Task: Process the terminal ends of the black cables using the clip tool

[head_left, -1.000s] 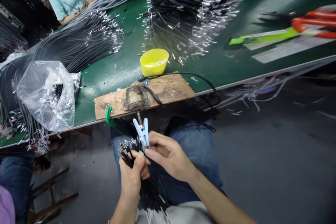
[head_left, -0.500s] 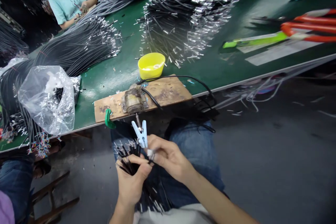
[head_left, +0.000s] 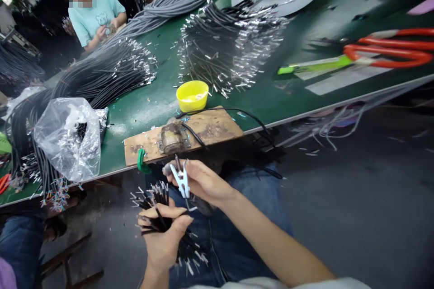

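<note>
My left hand (head_left: 164, 239) is closed around a bundle of black cables (head_left: 158, 223) with stripped, silvery ends, held above my lap. A single cable end sticks out between its thumb and forefinger. My right hand (head_left: 203, 183) is curled around a light-blue clothespin (head_left: 181, 180) at the thin metal rod, partly behind it; one fingertip has a grey covering. What its fingers grip is hidden. The rod (head_left: 177, 161) points toward me from a worn, round-topped block (head_left: 173, 137) on a wooden board (head_left: 213, 128).
A green clamp (head_left: 142, 160) is at the board's edge. Behind stand a yellow bowl (head_left: 192, 97) and cable piles (head_left: 217, 49) on the green table (head_left: 135, 117). At left lies a plastic bag (head_left: 69, 137); at right, orange-handled scissors (head_left: 389, 49). A co-worker (head_left: 98, 18) sits across.
My right hand has moved up and forward from the cable end at my left hand to the clothespin and rod. My left hand has shifted slightly left and down with the bundle. The view has tilted up.
</note>
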### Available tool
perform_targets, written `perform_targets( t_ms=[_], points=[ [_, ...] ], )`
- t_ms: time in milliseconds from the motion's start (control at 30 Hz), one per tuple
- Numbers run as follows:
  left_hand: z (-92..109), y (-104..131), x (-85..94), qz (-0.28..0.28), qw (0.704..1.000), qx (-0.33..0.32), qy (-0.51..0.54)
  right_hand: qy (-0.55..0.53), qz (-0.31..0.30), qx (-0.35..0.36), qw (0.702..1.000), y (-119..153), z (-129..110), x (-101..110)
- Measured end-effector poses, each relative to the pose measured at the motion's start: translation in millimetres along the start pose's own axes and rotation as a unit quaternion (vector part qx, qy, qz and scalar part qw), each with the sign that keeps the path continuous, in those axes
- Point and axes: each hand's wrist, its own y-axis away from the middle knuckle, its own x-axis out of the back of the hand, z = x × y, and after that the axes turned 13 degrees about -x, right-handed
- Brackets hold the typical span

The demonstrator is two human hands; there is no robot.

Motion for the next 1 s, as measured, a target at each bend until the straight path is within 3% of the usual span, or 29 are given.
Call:
perform_targets(
  t_ms=[167,400,567,700,767,833,933,1000],
  points=[
    [0.7,-9.8,-6.0,0.011,1.0,-0.011,-0.01,-0.056,0.008,0.006,0.998,-5.7,10.8,-2.1],
    [-0.9,-7.3,-6.1,0.014,1.0,-0.007,-0.007,-0.07,-0.039,-0.023,0.997,-8.0,19.6,5.3],
    [-4.4,-2.8,-0.8,0.002,1.0,0.008,-0.001,-0.049,0.02,0.005,0.999,-2.1,27.6,28.3],
    [-12.1,2.9,3.1,-0.025,0.999,0.037,0.009,0.058,0.117,0.07,0.989,21.7,29.7,42.6],
    [-16.4,5.9,4.5,-0.042,0.997,0.064,0.01,0.155,0.166,0.125,0.966,35.1,27.9,40.0],
    [-19.3,8.0,5.2,-0.061,0.994,0.088,0.008,0.278,0.192,0.211,0.917,45.1,25.1,30.6],
    [-20.5,9.2,4.8,-0.142,0.987,0.075,-0.015,0.452,0.174,0.299,0.823,51.1,21.4,12.1],
    [-20.6,9.5,4.0,-0.185,0.981,0.056,-0.029,0.508,0.134,0.293,0.799,50.5,20.8,3.8]
  ],
)
